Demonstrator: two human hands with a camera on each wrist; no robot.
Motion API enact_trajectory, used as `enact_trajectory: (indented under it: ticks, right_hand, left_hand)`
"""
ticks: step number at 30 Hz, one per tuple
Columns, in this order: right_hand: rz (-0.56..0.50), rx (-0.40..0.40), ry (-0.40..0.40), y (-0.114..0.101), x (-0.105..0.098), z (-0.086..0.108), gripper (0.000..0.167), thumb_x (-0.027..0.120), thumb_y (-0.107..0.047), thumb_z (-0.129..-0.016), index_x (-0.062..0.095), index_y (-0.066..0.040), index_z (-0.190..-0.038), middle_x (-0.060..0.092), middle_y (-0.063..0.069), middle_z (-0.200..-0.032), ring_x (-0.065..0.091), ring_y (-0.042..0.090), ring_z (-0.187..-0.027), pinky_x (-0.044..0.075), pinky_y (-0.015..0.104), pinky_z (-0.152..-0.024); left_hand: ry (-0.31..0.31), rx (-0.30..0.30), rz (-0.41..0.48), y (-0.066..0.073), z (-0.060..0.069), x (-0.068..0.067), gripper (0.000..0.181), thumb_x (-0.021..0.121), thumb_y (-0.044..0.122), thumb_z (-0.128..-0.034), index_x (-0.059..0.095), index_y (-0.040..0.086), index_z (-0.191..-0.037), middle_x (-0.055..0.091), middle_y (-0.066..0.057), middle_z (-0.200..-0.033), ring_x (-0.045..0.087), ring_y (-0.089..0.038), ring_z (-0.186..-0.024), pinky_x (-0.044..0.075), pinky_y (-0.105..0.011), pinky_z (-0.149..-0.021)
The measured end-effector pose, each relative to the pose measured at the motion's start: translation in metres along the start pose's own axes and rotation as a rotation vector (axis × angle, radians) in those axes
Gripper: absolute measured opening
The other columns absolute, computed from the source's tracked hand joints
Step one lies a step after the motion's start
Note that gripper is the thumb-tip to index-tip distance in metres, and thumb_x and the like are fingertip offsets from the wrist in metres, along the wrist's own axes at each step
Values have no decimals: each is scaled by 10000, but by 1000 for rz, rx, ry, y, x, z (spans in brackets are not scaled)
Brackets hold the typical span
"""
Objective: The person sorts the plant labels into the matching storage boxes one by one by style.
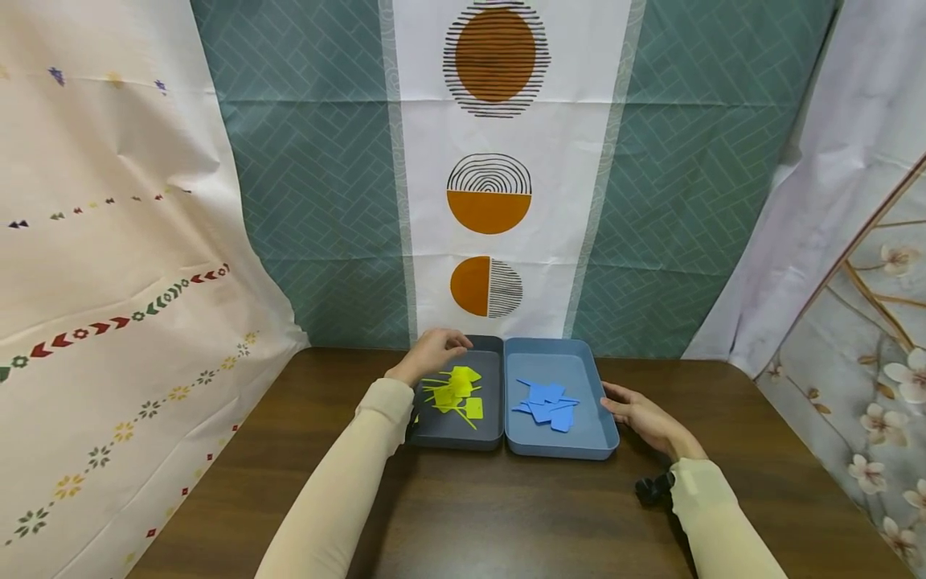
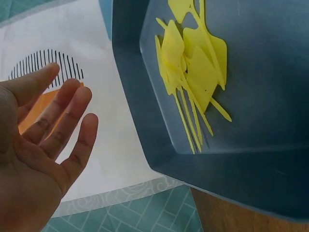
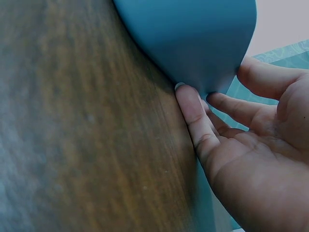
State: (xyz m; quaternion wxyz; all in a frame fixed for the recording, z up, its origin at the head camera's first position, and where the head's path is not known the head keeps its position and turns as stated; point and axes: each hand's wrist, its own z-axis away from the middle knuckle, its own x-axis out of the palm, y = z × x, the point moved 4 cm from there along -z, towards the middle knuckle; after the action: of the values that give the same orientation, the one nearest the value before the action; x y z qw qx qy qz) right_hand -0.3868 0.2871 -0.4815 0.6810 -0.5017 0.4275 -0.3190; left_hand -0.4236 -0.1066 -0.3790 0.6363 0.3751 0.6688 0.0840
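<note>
Over the far left part of a dark grey tray [image 1: 489, 418], my left hand [image 1: 434, 354] hovers with relaxed fingers and holds nothing. In that tray lies a loose pile of flat yellow pieces with thin stems [image 2: 198, 67], like plant labels. Beside it stands a blue tray [image 1: 557, 363], holding similar flat blue pieces with stems [image 1: 546, 402]. My right hand [image 1: 644, 414] is at the blue tray's right side. In the right wrist view its fingertips [image 3: 190, 104] touch the tray's outer wall [image 3: 193, 38], not curled round it.
Both trays stand side by side on a brown wooden table [image 1: 535, 515], near its back edge. A patterned cloth [image 1: 311, 161] hangs behind them. More patterned fabric borders the table on the left and right. A small black device [image 1: 654, 489] sits at the right wrist.
</note>
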Motion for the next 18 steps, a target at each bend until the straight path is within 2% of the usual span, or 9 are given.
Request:
enact_trajectory:
  ticks: [4, 9, 12, 16, 18]
  right_hand:
    - [-6, -5, -2, 1, 0, -1, 708, 476, -216, -1120, 79, 59, -1638, 105, 312, -1685, 279, 463, -1513, 312, 557, -1200]
    - [27, -22, 16, -1, -2, -3, 716, 495, -230, -1120, 92, 57, -1638, 117, 330, -1672, 313, 468, -1488, 426, 465, -1142]
    - [64, -45, 48, -4, -6, -2, 732, 527, -256, -1111, 126, 61, -1634, 190, 350, -1639, 380, 466, -1446, 476, 436, -1096]
    - [138, -115, 126, -14, -16, 4, 702, 549, -255, -1104, 205, 87, -1612, 365, 370, -1523, 562, 427, -1249, 551, 426, -983]
    - [213, -165, 177, -23, -19, 7, 656, 553, -238, -1102, 271, 101, -1588, 454, 360, -1444, 622, 384, -1131, 578, 429, -914]
  left_hand:
    - [-2, 4, 7, 0, 4, 1, 181, 641, 159, -1050, 760, 106, -1176, 720, -83, -1153, 669, -267, -1078, 560, -426, -940]
    - [-4, 2, 22, 0, 7, 1, 172, 635, 157, -1054, 762, 126, -1166, 720, -65, -1161, 669, -256, -1082, 563, -417, -937]
    - [-12, -11, 29, 0, 8, 3, 174, 631, 164, -1057, 756, 134, -1174, 718, -63, -1172, 666, -257, -1090, 563, -414, -942]
    - [-30, -20, 25, -1, 7, 8, 201, 621, 169, -1063, 747, 106, -1207, 716, -65, -1183, 656, -256, -1100, 557, -411, -958]
    - [-38, -17, 6, -2, 6, 11, 210, 614, 167, -1067, 746, 95, -1214, 718, -64, -1174, 657, -248, -1087, 557, -405, -954]
